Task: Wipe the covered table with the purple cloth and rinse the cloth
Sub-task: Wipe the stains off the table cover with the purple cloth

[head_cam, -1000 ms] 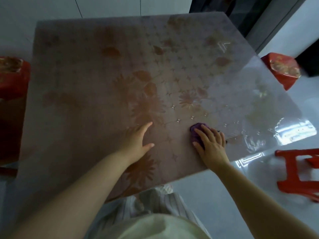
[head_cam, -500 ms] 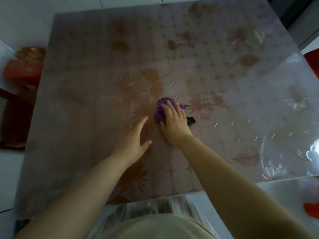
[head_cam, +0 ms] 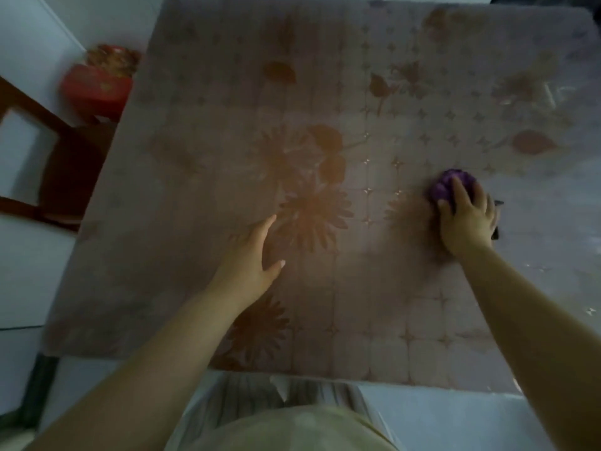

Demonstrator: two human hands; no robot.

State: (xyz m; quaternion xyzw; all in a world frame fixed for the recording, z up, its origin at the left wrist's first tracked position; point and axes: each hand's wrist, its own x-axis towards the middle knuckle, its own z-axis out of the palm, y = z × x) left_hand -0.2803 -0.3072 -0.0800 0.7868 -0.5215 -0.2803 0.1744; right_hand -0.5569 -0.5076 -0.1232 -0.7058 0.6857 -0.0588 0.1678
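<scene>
A table with a glossy flower-patterned cover (head_cam: 201,131) fills most of the view. A bunched purple cloth (head_cam: 445,186) lies on the cover toward its right side. My right hand (head_cam: 465,218) presses down on the cloth, its fingers curled over it, and only the cloth's far part shows. My left hand (head_cam: 252,258) rests flat on the cover near the middle, fingers apart, holding nothing.
A red stool (head_cam: 97,81) stands beside the table's far left corner. A dark wooden chair (head_cam: 55,157) sits left of the table. White floor tiles (head_cam: 22,265) show on the left and below the near edge.
My right hand has slid the purple cloth from the middle of the cover to its right side. My left hand has stayed flat in place. The camera view has shifted.
</scene>
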